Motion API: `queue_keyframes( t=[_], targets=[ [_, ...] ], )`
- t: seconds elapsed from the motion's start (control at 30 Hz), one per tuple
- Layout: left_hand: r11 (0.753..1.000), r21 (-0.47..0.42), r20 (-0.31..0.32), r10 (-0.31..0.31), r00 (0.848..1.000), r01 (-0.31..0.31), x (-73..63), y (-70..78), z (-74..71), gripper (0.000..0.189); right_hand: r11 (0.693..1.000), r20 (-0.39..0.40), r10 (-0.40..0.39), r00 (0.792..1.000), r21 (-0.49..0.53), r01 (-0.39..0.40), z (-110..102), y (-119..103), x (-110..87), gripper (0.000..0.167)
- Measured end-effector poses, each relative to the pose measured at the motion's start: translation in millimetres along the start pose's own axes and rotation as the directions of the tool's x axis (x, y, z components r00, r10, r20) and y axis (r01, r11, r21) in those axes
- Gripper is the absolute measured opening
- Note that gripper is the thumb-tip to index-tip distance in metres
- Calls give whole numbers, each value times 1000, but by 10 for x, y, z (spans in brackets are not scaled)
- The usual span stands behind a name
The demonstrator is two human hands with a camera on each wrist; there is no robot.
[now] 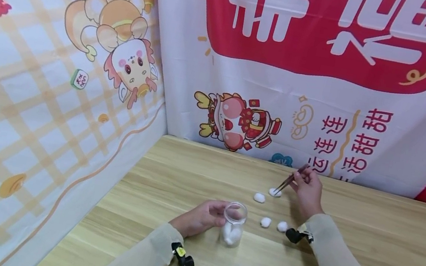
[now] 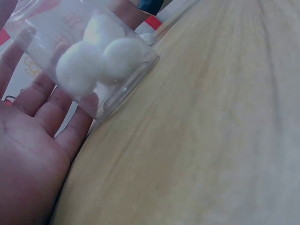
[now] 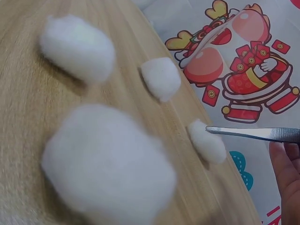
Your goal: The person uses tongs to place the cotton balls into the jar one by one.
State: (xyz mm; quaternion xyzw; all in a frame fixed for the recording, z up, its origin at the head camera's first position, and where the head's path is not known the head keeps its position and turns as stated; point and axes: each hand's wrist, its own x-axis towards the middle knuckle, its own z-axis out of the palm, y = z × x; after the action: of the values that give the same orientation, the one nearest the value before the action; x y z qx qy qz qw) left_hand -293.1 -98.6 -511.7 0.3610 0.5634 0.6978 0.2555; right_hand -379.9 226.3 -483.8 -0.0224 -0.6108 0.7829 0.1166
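Observation:
My left hand (image 1: 197,219) grips a clear jar (image 1: 235,218) that stands upright with its mouth uncovered. Several white cotton balls (image 2: 78,68) lie in the jar's lower part, and fingers show behind its wall in the left wrist view. With my right hand (image 1: 308,191) I hold metal tweezers (image 3: 262,133), pointed down and to the left. Their tips are right at the farthest cotton ball (image 3: 206,144), which lies on the table. A second cotton ball (image 1: 259,197) sits just left of it. Nearer to me lie two more cotton balls, one left (image 1: 265,222) and one right (image 1: 282,226).
The wooden table (image 1: 368,246) ends at a printed cloth (image 1: 298,86) hanging along its back. Another patterned cloth (image 1: 48,123) rises on the left side. Black wrist cameras are strapped over both sleeves, the left one (image 1: 183,261) low beside the jar.

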Motion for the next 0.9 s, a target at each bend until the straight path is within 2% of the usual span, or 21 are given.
queue_keyframes(
  t=[0.33, 0.43, 0.63, 0.8, 0.9],
  targets=[
    [1000, -12, -9, -14, 1000, 14, 11, 0, -8, 73, 1000, -2, 3, 1000, -2, -3, 16, -22, 15, 10],
    [1000, -18, -7, -15, 1000, 15, 13, -5, -13, 73, 999, -5, 5, 1000, -33, -5, 4, -53, 35, 12],
    [1000, -17, -10, -11, 1000, 11, 16, -16, -21, 73, 996, -53, 17, 998, -81, -21, -5, -84, 101, 18],
    [1000, -11, -14, -14, 1000, 14, 18, -25, -19, 71, 992, -100, 28, 995, -117, -40, 7, -71, 116, 16],
    [1000, -4, -12, -12, 1000, 12, 15, -21, -17, 71, 993, -101, 16, 995, -111, -27, 16, -53, 120, 14]
  ],
)
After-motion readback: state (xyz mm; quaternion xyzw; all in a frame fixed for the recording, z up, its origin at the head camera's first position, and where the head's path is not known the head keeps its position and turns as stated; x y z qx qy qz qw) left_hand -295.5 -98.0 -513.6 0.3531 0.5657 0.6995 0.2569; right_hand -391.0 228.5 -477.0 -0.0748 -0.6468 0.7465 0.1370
